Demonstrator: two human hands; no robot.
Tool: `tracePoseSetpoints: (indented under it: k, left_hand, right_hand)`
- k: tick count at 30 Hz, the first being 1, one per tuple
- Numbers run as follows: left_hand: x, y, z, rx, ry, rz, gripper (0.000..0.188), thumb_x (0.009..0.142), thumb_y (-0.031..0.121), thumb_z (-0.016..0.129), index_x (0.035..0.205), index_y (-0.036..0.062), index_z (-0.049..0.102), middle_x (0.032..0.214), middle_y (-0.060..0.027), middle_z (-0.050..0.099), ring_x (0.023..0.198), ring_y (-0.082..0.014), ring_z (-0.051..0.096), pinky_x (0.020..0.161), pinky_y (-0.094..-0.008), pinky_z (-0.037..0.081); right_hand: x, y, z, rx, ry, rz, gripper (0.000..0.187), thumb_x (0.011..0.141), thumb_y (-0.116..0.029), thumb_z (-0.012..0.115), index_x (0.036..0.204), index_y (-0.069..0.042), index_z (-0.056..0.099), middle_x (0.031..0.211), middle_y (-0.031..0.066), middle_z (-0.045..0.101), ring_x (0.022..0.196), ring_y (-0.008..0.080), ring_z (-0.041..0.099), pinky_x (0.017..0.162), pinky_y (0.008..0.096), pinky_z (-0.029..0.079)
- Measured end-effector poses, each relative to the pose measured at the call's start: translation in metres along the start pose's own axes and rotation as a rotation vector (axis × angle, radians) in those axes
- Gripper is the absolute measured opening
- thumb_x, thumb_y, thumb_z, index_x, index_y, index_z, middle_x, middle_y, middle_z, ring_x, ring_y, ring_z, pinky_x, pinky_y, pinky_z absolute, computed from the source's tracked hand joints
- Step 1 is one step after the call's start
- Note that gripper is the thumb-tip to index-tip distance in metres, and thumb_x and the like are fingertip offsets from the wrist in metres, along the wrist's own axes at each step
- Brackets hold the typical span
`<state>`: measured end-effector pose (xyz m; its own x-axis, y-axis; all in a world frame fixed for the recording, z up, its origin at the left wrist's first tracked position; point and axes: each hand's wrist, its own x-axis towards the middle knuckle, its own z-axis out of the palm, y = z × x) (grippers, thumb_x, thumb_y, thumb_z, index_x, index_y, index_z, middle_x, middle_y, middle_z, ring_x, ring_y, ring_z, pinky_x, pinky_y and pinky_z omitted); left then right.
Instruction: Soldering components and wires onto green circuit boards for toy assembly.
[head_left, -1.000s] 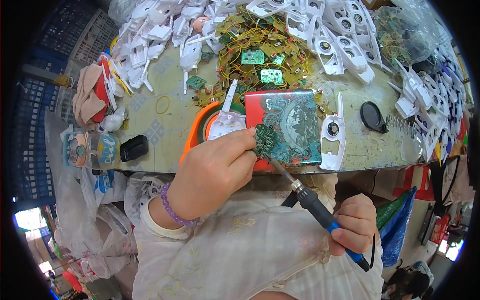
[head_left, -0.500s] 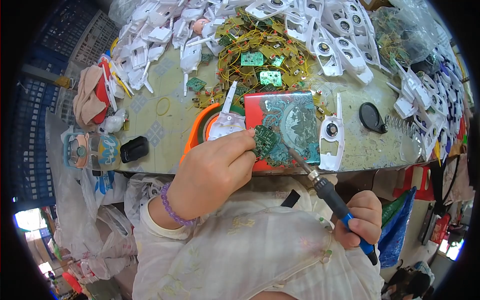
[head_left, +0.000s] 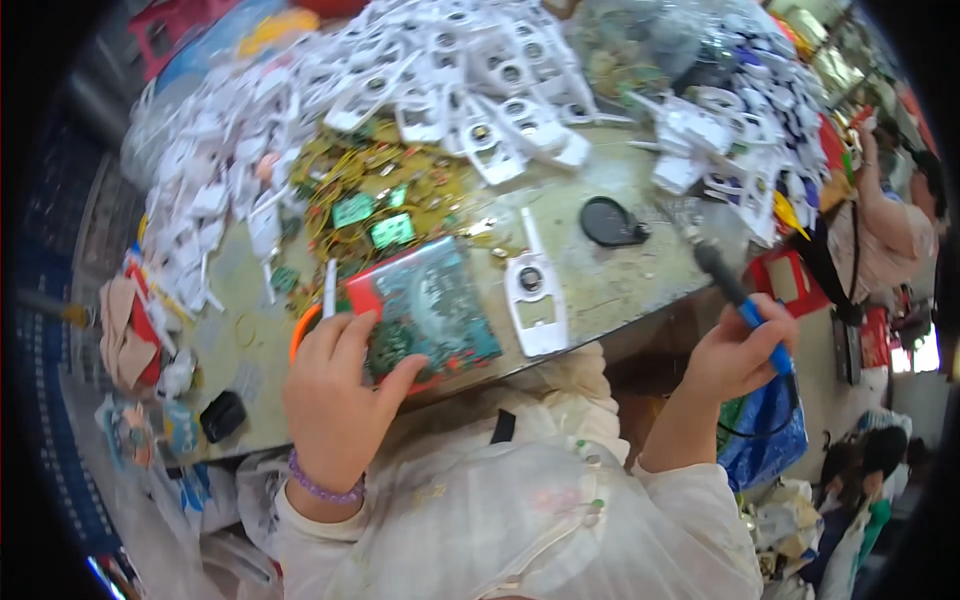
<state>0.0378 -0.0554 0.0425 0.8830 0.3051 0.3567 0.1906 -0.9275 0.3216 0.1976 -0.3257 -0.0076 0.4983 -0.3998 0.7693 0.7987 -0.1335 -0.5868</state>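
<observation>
My left hand [head_left: 335,390] is open, thumb apart from the fingers, over the left edge of a flat red-and-teal patterned box or book [head_left: 445,295]. A dark green circuit board [head_left: 390,345] lies on that cover beside the fingers, partly hidden and blurred. Behind the hand show an orange ring [head_left: 303,328] and the thin end of a white plastic part [head_left: 330,285]. At the right, my right hand [head_left: 742,350] is closed around the blue and black handle of a soldering iron [head_left: 724,275]. Its metal end points up and left, close to a coiled spring holder [head_left: 682,212].
White plastic housings [head_left: 460,70] are heaped across the back. Before them lie circuit boards with yellow wires [head_left: 350,205]. A single white housing [head_left: 540,300] and a round black tin [head_left: 606,222] lie right of the cover. A black case [head_left: 222,415] sits front left. Another person [head_left: 885,220] is far right.
The view has turned to the right. My left hand has let go of the circuit board and spread its fingers. My right hand has carried the soldering iron away from the board toward the spring holder.
</observation>
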Motion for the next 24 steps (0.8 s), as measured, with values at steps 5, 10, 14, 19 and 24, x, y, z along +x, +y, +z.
tracePoseSetpoints:
  k: [5,10,14,19,24]
  left_hand:
    - [0.002,-0.002,0.008,-0.072,-0.011,-0.017,0.039,0.066,0.018,0.078,0.097,-0.0012,0.063,0.091,-0.0134,0.06,0.081,-0.031,0.058,0.07,-0.038,0.048]
    - [0.004,0.0,0.006,-0.18,0.008,-0.022,0.036,0.072,0.011,0.071,0.105,0.0002,0.062,0.094,-0.0123,0.061,0.081,-0.0262,0.059,0.07,-0.0347,0.048]
    - [-0.001,-0.008,0.002,-0.471,0.077,-0.103,0.035,0.079,0.009,0.064,0.113,0.0015,0.06,0.101,-0.0137,0.06,0.084,-0.0244,0.059,0.074,-0.0324,0.048]
    - [-0.018,-0.031,0.01,-0.708,0.226,-0.093,0.035,0.083,0.009,0.061,0.117,-0.0005,0.057,0.109,-0.0117,0.056,0.092,-0.0186,0.056,0.081,-0.0298,0.046]
    - [-0.022,-0.044,0.015,-1.07,0.251,-0.08,0.04,0.084,0.003,0.059,0.122,-0.0036,0.05,0.12,-0.0109,0.051,0.106,-0.0173,0.053,0.094,-0.0295,0.041]
  right_hand:
    - [0.083,0.016,-0.032,-0.151,0.261,0.194,0.02,0.086,-0.019,0.054,0.071,-0.006,0.054,0.066,-0.0003,0.047,0.052,0.0057,0.038,0.047,0.0198,0.026]
    - [0.105,0.045,-0.011,-0.28,-0.021,0.429,0.022,0.089,-0.024,0.055,0.078,-0.006,0.059,0.064,-0.0027,0.048,0.058,0.0052,0.042,0.052,0.0212,0.031]
    - [0.084,0.079,0.01,-0.227,-0.395,0.518,0.024,0.09,-0.026,0.057,0.079,-0.005,0.059,0.063,-0.0038,0.049,0.057,0.0044,0.043,0.051,0.0217,0.032]
    - [0.042,0.096,0.006,-0.235,-0.297,0.533,0.018,0.092,-0.026,0.059,0.089,-0.008,0.058,0.066,-0.0067,0.047,0.057,0.002,0.04,0.049,0.02,0.028]
    - [-0.023,0.059,-0.016,0.287,0.124,0.664,0.011,0.09,-0.012,0.057,0.095,-0.006,0.049,0.067,-0.0037,0.042,0.057,0.0041,0.038,0.047,0.0204,0.028]
